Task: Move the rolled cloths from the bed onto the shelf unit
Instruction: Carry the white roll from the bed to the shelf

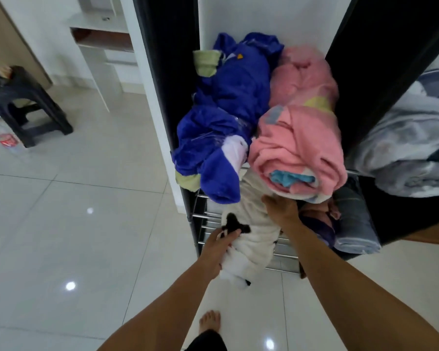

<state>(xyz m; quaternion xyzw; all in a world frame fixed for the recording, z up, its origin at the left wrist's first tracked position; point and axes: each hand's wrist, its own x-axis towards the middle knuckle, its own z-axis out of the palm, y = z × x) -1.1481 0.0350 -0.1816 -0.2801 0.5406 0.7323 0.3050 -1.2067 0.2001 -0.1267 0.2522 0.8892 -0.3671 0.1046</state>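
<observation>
While the white roll [251, 239] lies half on the lower rack [284, 259] of the shelf unit [167, 72], we hold it with both hands and it is not yet fully in. Our left hand [217, 252] grips the near end, fingers curled over the cloth beside a black patch [235, 225]. Our right hand [281, 207] lies on the far part with the fingers quite straight, pressing, but the tips go under the pink roll [299, 138] and we cannot see them well.

To do this step well, we think we should push the roll along the rack bars toward the back, the left hand feeding and the right hand guiding, and keep the roll tight so it does not open. The near end hangs over the front edge of the rack, above the floor [74, 211]; if we let go now, it probably slides off.

The room is narrow. The blue roll [226, 110] and the pink roll sit on the upper level and both overhang its front edge, just above our right hand, so lifting the hand high may pull them down. At the right edge of the rack a grey roll [352, 224] and a dark cloth [319, 224] take the space already. The left part of the rack shows bare bars, so there is place on that side.
</observation>
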